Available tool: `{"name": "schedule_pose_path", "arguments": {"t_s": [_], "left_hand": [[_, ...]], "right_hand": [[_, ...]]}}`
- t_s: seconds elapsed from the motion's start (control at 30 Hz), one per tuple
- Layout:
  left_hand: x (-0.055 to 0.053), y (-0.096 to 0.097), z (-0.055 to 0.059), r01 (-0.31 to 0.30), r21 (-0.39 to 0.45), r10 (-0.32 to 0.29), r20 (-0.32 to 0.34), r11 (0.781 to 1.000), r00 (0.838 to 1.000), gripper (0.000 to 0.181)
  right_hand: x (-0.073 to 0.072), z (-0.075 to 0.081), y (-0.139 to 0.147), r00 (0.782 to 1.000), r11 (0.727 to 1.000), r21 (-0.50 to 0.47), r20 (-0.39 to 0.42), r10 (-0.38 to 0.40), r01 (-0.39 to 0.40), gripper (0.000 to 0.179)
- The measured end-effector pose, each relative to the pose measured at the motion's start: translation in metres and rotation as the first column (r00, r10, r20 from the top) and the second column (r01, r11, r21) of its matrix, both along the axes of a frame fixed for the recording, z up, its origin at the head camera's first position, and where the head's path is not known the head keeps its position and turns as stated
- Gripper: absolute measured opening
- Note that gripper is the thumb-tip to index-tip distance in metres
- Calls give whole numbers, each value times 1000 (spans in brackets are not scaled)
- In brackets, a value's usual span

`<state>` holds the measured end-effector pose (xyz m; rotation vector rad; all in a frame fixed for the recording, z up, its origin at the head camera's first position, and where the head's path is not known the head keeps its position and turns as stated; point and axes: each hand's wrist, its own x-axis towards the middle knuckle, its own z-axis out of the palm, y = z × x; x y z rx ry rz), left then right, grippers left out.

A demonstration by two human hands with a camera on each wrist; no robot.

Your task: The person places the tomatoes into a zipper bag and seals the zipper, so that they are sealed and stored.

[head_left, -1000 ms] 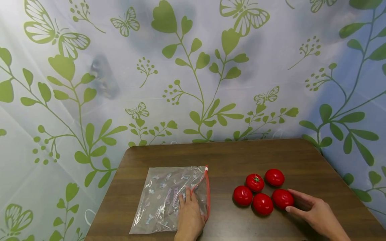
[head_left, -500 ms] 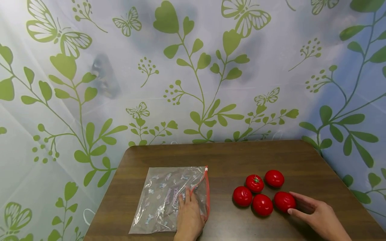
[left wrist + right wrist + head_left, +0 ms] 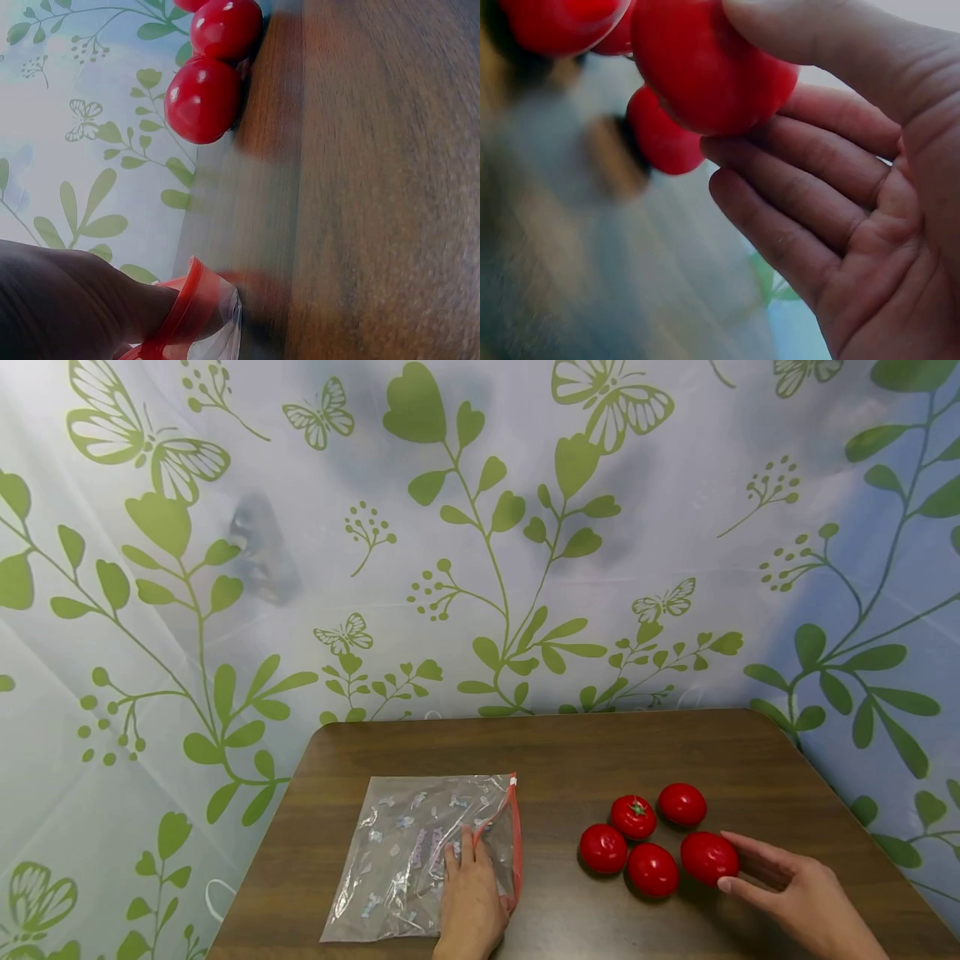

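Note:
At the right of the table, my right hand holds a shiny red tomato between thumb and fingers. The right wrist view shows this tomato close over the table, thumb on one side and fingertips on the other. My left hand lies on a clear printed zip bag, fingers on its upper layer. In the left wrist view the left thumb passes inside the bag's red zip edge, which stands parted. Several more tomatoes, among them one with a green stem, sit close beside the held one.
The brown wooden table carries the bag at left and the tomatoes at right. Behind it hangs a pale curtain with green leaves and butterflies. A white slider sits at the zip's far end.
My right hand has drawn the tomato slightly to the right, away from the others, and raised it a little. The left hand and the bag stay where they were.

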<state>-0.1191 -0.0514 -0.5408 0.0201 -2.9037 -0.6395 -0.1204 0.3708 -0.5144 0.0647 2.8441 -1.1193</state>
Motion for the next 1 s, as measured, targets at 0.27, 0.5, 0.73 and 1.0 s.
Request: {"name": "schedule_pose_path", "arguments": {"t_s": [0.27,0.5,0.73,1.0], "left_hand": [[1,0,-1,4,-3,-4,-19,1000,1000,98],[1,0,0,4,5,-3,-15,1000,1000,98],[1,1,0,4,4,-4,-21,1000,1000,98],[2,0,-2,8,-2,-8,-24,1000,1000,98]], "right_hand": [[0,17,-13,999,1000,3,-19,31,-31,81],[-3,30,-28,994,996,5,-54,90,-90,74],[-9,39,-44,981,987,-3,-106,162,-163,67],[-18,48,-64,971,970,-70,-83,225,-231,64]]}}
